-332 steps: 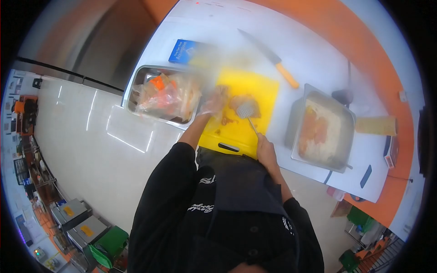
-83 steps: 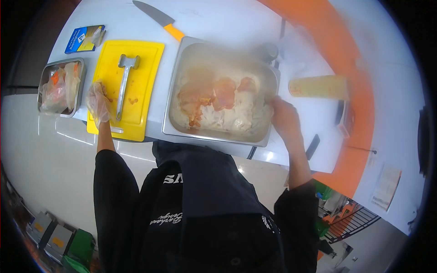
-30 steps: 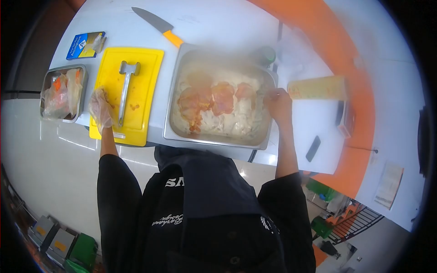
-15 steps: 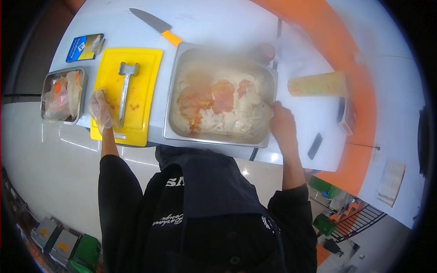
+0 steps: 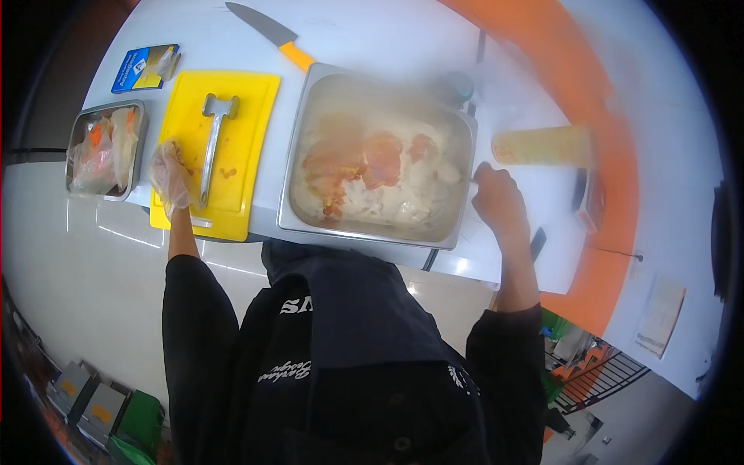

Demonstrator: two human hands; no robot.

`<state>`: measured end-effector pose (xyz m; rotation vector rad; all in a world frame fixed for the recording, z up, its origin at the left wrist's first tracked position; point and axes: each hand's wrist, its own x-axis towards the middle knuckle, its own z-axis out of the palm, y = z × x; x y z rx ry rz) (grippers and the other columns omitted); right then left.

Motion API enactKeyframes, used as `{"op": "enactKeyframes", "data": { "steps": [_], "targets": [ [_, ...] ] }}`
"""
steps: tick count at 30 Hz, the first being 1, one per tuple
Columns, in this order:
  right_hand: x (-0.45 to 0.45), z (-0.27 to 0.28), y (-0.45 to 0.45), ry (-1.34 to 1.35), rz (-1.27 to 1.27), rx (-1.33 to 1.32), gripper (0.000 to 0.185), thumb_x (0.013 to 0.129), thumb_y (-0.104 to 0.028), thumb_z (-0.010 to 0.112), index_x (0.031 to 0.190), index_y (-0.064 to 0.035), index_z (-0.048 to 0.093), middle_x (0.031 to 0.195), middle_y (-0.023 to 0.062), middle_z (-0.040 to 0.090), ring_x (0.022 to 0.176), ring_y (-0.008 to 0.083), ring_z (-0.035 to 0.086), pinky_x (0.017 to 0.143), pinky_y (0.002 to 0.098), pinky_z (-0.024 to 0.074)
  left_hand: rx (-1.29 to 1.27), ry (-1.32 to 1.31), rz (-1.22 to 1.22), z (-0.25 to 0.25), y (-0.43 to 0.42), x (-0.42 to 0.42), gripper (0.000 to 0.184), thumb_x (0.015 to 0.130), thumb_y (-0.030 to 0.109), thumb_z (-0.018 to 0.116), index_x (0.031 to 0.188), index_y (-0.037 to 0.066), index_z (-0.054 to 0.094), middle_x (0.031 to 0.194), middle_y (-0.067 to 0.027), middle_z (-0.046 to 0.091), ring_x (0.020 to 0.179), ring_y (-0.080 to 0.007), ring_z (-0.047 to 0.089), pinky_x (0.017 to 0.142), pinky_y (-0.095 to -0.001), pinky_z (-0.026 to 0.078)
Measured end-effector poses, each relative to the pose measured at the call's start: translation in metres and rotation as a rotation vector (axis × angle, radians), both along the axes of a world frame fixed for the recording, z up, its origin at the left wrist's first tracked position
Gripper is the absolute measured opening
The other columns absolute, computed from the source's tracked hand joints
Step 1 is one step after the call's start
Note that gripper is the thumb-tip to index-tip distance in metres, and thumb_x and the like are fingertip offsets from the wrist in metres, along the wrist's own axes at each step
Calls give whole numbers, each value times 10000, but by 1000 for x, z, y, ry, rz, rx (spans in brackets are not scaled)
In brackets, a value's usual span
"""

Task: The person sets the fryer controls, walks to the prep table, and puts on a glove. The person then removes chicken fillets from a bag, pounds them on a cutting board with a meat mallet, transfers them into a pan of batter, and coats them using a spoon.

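Note:
My left hand [image 5: 170,177], in a clear plastic glove, rests at the left edge of a yellow cutting board [image 5: 252,116]. Its fingers look bent, but the glove blurs them. Beside it on the board lies a metal meat mallet [image 5: 211,155], head away from me. A deep steel pan [image 5: 364,237] holds pale creamy batter [image 5: 422,205] with pinkish-orange meat pieces [image 5: 382,159] on top. Just outside the pan's right wall, my bare right hand [image 5: 502,203] is closed. Something small and pale shows at its fingertips, too unclear to name.
A small steel tray [image 5: 139,155] with plastic-wrapped food stands at far left, below a blue-yellow box [image 5: 143,68]. A yellow-handled knife [image 5: 267,27] lies behind the pan. To the right are a yellowish cylinder [image 5: 542,147] and a dark flat object [image 5: 538,243]. Haze blurs the pan's back.
My right hand has moved right, a little away from the pan's rim, and stays closed. My left hand remains on the board's left edge. The whole view has shifted slightly.

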<state>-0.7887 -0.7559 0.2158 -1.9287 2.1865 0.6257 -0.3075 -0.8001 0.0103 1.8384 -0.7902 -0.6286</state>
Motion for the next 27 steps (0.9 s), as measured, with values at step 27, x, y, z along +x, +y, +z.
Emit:
{"op": "enactKeyframes", "data": {
  "steps": [27],
  "targets": [
    [-3, -29, -7, -154, 5, -188, 142, 776, -9, 537, 911, 17, 572, 852, 238, 641, 825, 405, 647, 714, 497, 523, -99, -4, -27, -10, -4, 2, 345, 957, 336, 506, 979, 22, 649, 791, -12, 578, 675, -105, 520, 536, -265, 421]
  ]
}}
